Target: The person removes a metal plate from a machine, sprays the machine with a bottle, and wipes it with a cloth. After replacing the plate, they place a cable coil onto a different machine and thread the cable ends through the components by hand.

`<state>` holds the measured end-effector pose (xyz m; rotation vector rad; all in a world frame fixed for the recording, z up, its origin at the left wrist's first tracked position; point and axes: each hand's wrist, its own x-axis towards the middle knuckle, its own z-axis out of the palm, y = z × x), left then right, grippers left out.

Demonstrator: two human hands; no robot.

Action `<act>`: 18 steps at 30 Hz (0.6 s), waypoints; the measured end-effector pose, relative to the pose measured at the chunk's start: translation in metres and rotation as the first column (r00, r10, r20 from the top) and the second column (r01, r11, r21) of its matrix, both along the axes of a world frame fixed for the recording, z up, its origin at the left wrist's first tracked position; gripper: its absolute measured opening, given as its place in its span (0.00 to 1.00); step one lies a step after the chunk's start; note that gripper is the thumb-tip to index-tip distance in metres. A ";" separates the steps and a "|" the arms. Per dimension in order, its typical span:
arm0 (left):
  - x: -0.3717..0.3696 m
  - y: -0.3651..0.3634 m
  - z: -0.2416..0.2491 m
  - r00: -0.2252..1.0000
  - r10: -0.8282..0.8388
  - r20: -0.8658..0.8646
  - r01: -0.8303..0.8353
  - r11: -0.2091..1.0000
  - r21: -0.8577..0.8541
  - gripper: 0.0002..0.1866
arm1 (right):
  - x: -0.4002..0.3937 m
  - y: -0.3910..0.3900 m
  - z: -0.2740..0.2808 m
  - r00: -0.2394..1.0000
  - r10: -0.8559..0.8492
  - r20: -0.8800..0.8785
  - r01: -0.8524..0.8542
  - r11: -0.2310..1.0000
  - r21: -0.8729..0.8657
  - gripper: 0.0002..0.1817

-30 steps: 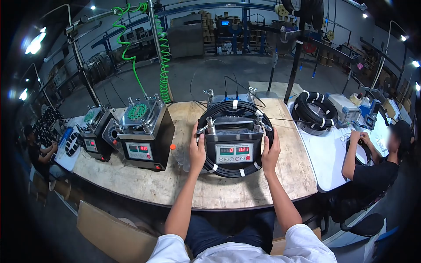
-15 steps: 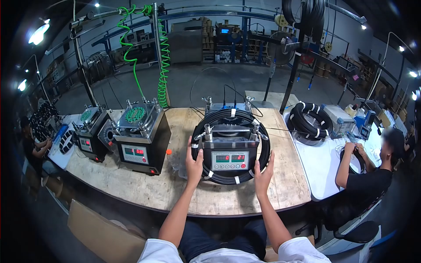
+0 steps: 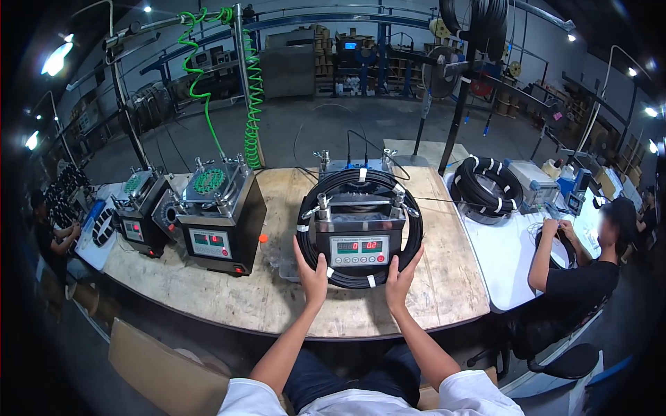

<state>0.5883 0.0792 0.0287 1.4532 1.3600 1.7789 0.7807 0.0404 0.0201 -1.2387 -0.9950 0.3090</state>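
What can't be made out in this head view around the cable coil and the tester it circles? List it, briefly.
- Red digits on the middle tester: too small to read.
- Back of the black cable coil: partly hidden behind the tester's clamps.
- Palms of the left hand and right hand: turned away, so the grip on the coil is unclear.
- Co-worker's face at right: blurred.
- What the left-edge person handles: dark, too small.

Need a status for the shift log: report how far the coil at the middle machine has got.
Done: black cable coil is taped and looped around the middle machine, its display lit. In hand: left hand and right hand touch the coil's front edge. Left: the coil is not lifted off.
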 end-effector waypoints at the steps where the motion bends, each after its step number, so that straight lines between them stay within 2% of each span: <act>1: 0.000 -0.005 -0.001 0.998 -0.054 0.036 0.055 0.998 -0.018 0.46 | -0.002 -0.003 0.006 1.000 -0.002 -0.022 0.002 1.000 -0.001 0.44; 4: 0.001 -0.011 -0.003 0.996 -0.071 0.046 0.071 0.997 0.000 0.46 | 0.008 -0.001 0.007 1.000 0.001 0.029 0.000 0.999 -0.033 0.41; 7: -0.002 -0.007 -0.007 0.992 -0.114 0.060 0.114 0.993 -0.004 0.46 | 0.029 0.013 0.017 0.986 -0.066 0.155 0.061 0.997 0.037 0.35; 10: 0.002 -0.007 -0.008 0.996 -0.080 0.047 0.080 0.997 0.001 0.46 | 0.051 0.033 0.042 0.998 0.014 0.057 -0.014 1.000 -0.007 0.28; 12: 0.003 -0.005 -0.011 0.997 -0.062 0.041 0.062 0.998 0.002 0.46 | 0.069 0.061 0.042 0.976 -0.074 0.203 0.062 0.996 0.064 0.24; 13: 0.004 -0.005 -0.012 0.998 -0.054 0.037 0.054 0.999 0.003 0.46 | 0.075 0.071 0.046 0.955 -0.122 0.272 0.097 0.990 0.104 0.26; 16: 0.003 -0.005 -0.012 0.996 -0.069 0.061 0.069 0.998 0.000 0.46 | 0.089 0.084 0.069 0.975 0.063 0.214 -0.014 0.974 -0.225 0.31; 17: 0.003 -0.005 -0.012 0.995 -0.075 0.066 0.075 0.997 -0.003 0.47 | 0.082 0.086 0.075 0.960 -0.045 0.276 0.077 0.992 -0.104 0.34; 18: 0.002 -0.005 -0.012 0.994 -0.081 0.070 0.081 0.997 -0.007 0.47 | 0.078 0.083 0.079 0.971 -0.035 0.237 0.063 0.992 -0.112 0.34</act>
